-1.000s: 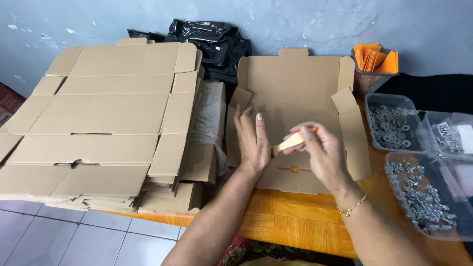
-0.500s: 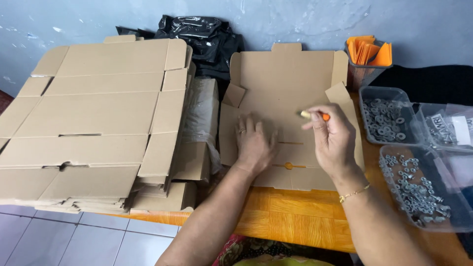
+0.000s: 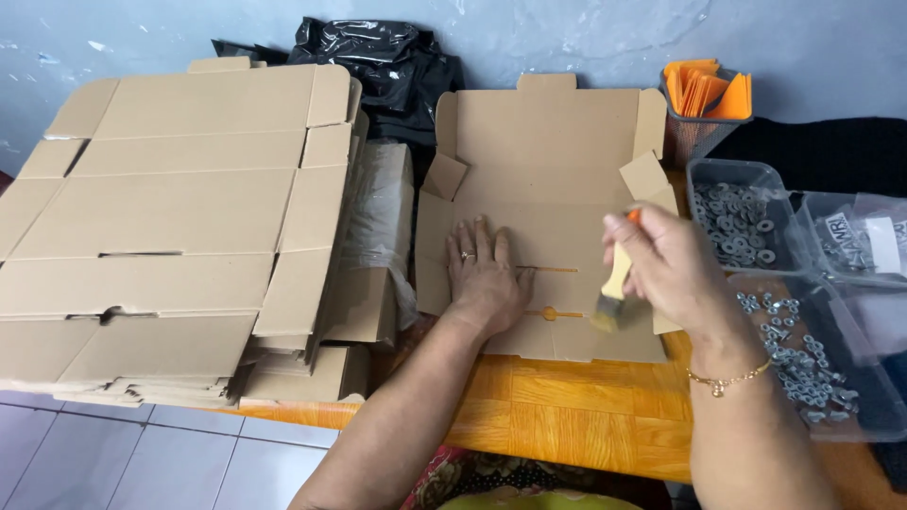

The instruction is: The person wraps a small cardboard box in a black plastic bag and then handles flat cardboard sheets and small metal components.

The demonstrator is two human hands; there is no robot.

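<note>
A flat unfolded cardboard box blank (image 3: 543, 161) lies on the wooden table (image 3: 567, 411) in front of me. My left hand (image 3: 484, 274) presses flat on its lower middle, fingers spread, a ring on one finger. My right hand (image 3: 675, 269) holds a small paintbrush (image 3: 612, 288) with a pale wooden handle and orange tip, bristles pointing down onto the cardboard near the blank's lower right. A gold bracelet circles my right wrist.
A tall stack of flat cardboard blanks (image 3: 170, 217) fills the left side. A black plastic bag (image 3: 387, 61) lies at the back. A mesh holder with orange papers (image 3: 704, 104) and clear trays of metal washers and nuts (image 3: 803, 349) stand at the right.
My right hand turned the brush from held up between both hands to bristles down on the cardboard. My left hand let go and settled flat on the blank.
</note>
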